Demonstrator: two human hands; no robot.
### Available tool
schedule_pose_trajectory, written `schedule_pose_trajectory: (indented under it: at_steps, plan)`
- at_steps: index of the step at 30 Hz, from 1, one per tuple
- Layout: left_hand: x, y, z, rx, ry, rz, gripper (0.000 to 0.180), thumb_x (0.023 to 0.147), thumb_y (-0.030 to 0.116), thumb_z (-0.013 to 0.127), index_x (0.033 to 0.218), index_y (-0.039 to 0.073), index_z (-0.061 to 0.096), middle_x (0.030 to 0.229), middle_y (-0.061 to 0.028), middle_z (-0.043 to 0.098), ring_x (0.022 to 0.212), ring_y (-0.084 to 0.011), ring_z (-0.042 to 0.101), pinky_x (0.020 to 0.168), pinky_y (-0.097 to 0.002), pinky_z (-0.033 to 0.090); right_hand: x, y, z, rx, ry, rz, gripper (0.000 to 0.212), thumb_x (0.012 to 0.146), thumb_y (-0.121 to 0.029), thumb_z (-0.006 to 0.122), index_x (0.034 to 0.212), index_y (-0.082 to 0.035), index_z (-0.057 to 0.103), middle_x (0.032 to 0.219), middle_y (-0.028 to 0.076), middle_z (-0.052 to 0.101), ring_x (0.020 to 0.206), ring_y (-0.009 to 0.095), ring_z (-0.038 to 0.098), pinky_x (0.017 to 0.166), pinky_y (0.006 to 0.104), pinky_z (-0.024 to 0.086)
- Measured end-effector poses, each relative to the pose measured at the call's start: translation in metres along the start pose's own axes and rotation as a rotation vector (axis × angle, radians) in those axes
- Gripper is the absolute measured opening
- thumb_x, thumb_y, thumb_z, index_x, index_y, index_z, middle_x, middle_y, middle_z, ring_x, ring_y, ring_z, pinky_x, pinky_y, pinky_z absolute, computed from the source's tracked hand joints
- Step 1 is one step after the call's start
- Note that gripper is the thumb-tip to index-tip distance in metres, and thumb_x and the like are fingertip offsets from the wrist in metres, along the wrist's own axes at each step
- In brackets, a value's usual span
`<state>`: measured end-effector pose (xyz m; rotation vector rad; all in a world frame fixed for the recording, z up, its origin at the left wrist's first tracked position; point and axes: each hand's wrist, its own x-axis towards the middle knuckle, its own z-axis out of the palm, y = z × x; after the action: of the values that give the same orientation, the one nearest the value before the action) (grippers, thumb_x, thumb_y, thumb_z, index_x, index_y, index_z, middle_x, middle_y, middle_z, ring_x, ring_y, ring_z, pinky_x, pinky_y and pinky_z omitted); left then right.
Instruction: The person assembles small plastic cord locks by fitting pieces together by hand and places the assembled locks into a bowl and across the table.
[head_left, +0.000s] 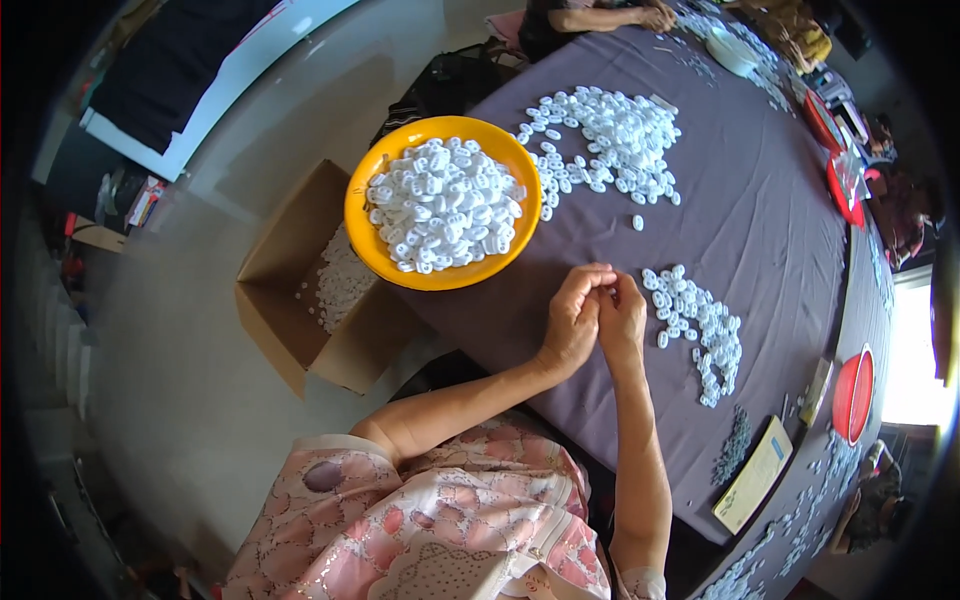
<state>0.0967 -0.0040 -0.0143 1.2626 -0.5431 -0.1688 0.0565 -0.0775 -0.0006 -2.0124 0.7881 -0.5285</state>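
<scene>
My left hand point(575, 322) and my right hand point(624, 318) meet over the dark tablecloth, fingers pinched together at the tips. Whatever sits between the fingertips is too small and hidden to name. Just right of my right hand lies a curved band of small white oval plastic pieces point(712, 330), each with two dark marks or holes. Beyond my hands spreads a larger heap of the same pieces point(620, 135). A yellow bowl point(361, 225) piled high with white pieces point(445, 205) stands at the table's left edge.
An open cardboard box point(290, 235) with more white pieces is below the table's left edge. To the right are a small dark pile point(735, 448), a yellowish booklet point(755, 475) and a red basket point(853, 395). Other people's hands point(655, 17) work at the far end near a white bowl point(732, 52).
</scene>
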Motion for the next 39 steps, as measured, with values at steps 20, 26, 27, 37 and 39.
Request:
schedule_pose_trajectory:
  at_steps: [20,26,27,37,39]
  plan:
    - [0.082,0.050,-0.148,0.104,0.317,0.042,0.024,0.093,0.014,0.051,0.111,0.000,0.060,0.111,-0.0101,0.061,0.103,-0.0177,0.055,0.091,-0.0298,0.043,0.036,-0.132,0.122,0.231,-0.182,-0.364,0.027,0.075,0.001,0.057,0.102,0.002,0.062,0.106,0.023,0.057,0.092,0.039,0.059,0.080,0.0414,0.048]
    - [0.078,0.057,-0.136,0.196,0.296,0.100,0.023,0.092,0.004,0.047,0.112,-0.004,0.058,0.115,-0.0103,0.059,0.103,-0.0165,0.054,0.090,-0.0302,0.043,0.040,-0.126,0.115,0.272,-0.168,-0.380,0.025,0.075,0.001,0.057,0.098,-0.001,0.066,0.109,0.021,0.058,0.096,0.038,0.058,0.084,0.0401,0.047]
    - [0.075,0.057,-0.131,0.191,0.279,0.100,0.023,0.092,0.004,0.047,0.112,-0.004,0.058,0.115,-0.0103,0.059,0.103,-0.0165,0.054,0.090,-0.0302,0.043,0.039,-0.123,0.112,0.263,-0.154,-0.403,0.025,0.074,0.001,0.058,0.097,-0.001,0.066,0.109,0.021,0.058,0.096,0.038,0.058,0.084,0.0402,0.047]
    - [0.029,0.030,-0.033,0.334,-0.323,0.084,0.017,0.088,0.001,0.050,0.102,-0.002,0.060,0.107,-0.0119,0.061,0.104,-0.0229,0.056,0.092,-0.0320,0.042,-0.024,-0.025,-0.021,0.095,0.054,-0.391,0.014,0.076,0.003,0.057,0.089,0.002,0.061,0.091,0.017,0.060,0.078,0.034,0.060,0.067,0.0375,0.049]
    - [0.031,0.010,-0.010,0.353,-0.417,0.097,0.019,0.085,0.003,0.052,0.102,-0.002,0.059,0.109,-0.0140,0.061,0.107,-0.0271,0.055,0.094,-0.0344,0.042,-0.046,0.004,-0.051,0.057,0.153,-0.376,0.012,0.079,0.000,0.059,0.090,-0.001,0.063,0.091,0.014,0.061,0.077,0.031,0.061,0.067,0.0344,0.049]
